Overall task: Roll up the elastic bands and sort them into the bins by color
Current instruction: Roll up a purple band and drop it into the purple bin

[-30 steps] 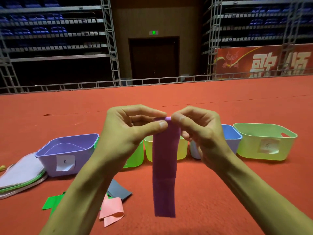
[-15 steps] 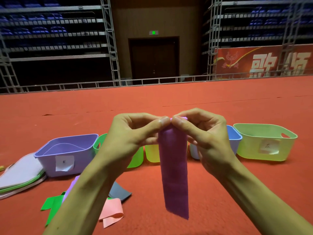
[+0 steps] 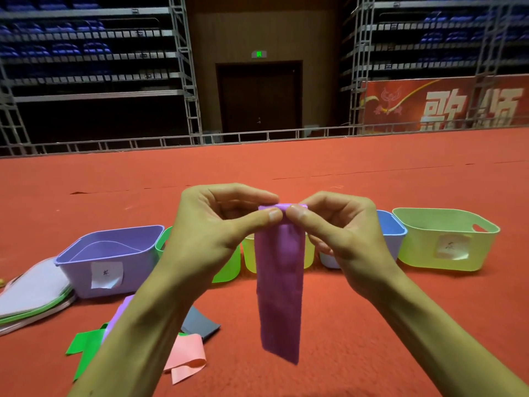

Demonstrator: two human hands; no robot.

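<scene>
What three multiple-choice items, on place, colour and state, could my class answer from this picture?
1. The purple bin stands at the row's: A left end; B middle; C right end.
2. The band pinched by the left hand and right hand is: A pink; B purple; C grey.
3. That band is: A fully rolled; B mostly hanging loose; C lying on the floor.
Key: A, it is leftmost in the row; B, its strip shows purple; B, only its top edge is turned over.

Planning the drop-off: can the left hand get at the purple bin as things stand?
Probably yes: the purple bin sits open-topped left of the left hand, nothing between them, though that hand is pinching the purple band.
</scene>
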